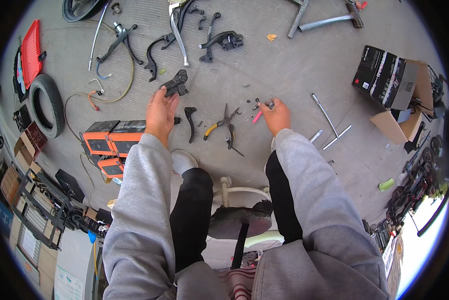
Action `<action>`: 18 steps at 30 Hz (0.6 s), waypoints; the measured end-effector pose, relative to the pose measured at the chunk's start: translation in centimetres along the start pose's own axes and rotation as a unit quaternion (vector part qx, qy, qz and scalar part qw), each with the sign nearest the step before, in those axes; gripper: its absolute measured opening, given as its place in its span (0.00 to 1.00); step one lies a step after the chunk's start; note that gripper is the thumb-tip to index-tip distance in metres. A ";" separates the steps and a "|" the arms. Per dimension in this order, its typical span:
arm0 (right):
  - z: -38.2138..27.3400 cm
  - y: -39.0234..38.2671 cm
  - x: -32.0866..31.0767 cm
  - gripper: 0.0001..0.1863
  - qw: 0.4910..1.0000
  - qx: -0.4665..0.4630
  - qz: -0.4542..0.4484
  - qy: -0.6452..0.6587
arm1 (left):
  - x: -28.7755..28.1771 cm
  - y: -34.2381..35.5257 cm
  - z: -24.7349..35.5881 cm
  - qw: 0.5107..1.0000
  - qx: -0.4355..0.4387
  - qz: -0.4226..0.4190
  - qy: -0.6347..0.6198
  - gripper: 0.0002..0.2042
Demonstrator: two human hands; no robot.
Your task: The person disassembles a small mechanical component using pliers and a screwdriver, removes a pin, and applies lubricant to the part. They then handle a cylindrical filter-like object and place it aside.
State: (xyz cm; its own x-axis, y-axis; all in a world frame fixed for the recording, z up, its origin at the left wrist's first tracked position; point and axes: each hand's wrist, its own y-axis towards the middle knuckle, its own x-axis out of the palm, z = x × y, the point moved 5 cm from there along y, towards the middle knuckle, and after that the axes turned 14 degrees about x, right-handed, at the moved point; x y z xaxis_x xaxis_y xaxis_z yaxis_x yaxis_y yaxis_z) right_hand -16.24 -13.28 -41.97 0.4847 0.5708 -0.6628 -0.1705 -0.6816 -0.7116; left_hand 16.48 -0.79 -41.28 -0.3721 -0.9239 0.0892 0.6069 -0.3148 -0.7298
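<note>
My left hand is closed on a black lever bracket, holding it above the floor. On the right, my right hand reaches down with its fingers pinched together; what lies between them is too small to make out. Beside its fingertips are a pink stick-like piece and small dark parts. Between my hands lies a short black lever. Next to it are pliers with yellow grips and a second dark plier-like tool.
Several black brackets and levers lie farther off, with a hammer to their right. Metal rods and an opened carton are at right. Orange-and-black boxes, a tyre and a red panel stand left.
</note>
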 end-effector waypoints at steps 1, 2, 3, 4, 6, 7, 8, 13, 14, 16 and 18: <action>0.0 0.3 0.7 0.20 1.000 -0.008 0.000 -0.023 | -0.2 0.8 -0.6 1.000 0.001 -0.008 -0.009 0.16; 0.0 0.5 1.2 0.21 0.999 -0.019 0.000 -0.045 | -0.6 1.3 -0.9 1.000 0.004 -0.015 -0.019 0.15; 0.1 0.7 1.7 0.21 0.997 -0.026 -0.008 -0.065 | -0.7 1.8 -1.2 1.000 0.006 -0.016 -0.008 0.13; 0.3 0.9 1.9 0.21 0.996 -0.035 -0.013 -0.086 | -0.9 2.2 -1.4 1.000 0.005 -0.011 0.000 0.14; 0.1 1.1 1.9 0.20 0.992 -0.058 -0.023 -0.109 | -0.7 2.6 -1.1 1.000 0.005 0.000 0.019 0.16; -0.2 1.1 1.7 0.19 0.990 -0.073 -0.031 -0.113 | -0.8 2.3 -0.8 0.997 0.006 0.027 0.075 0.19; -1.0 1.2 1.2 0.18 0.988 -0.082 -0.036 -0.125 | -0.6 1.8 -0.4 0.989 0.009 0.062 0.132 0.22; -9.6 -2.2 -3.8 0.17 0.952 -0.233 -0.189 -0.059 | 4.6 -4.2 2.9 0.994 -0.022 -0.016 0.103 0.31; -11.5 -4.1 -4.8 0.17 0.938 -0.255 -0.226 -0.056 | 6.2 -6.4 3.0 0.994 -0.039 -0.094 0.031 0.32; -14.3 -9.5 -6.1 0.17 0.913 -0.332 -0.227 -0.067 | 9.3 -10.8 4.2 0.959 -0.017 -0.269 -0.081 0.35; -19.7 -14.0 -7.3 0.18 0.873 -0.458 -0.166 -0.012 | 10.6 -15.0 5.6 0.941 0.025 -0.302 -0.153 0.34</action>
State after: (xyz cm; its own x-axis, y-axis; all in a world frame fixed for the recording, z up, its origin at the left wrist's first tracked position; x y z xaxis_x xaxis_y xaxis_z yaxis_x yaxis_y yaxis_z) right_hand -0.51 -16.89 -22.61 0.3577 0.8081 -0.4680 0.7387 -0.5514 -0.3876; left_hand 7.40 -7.05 -25.56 -0.4445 -0.5904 0.6737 0.3850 -0.8050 -0.4514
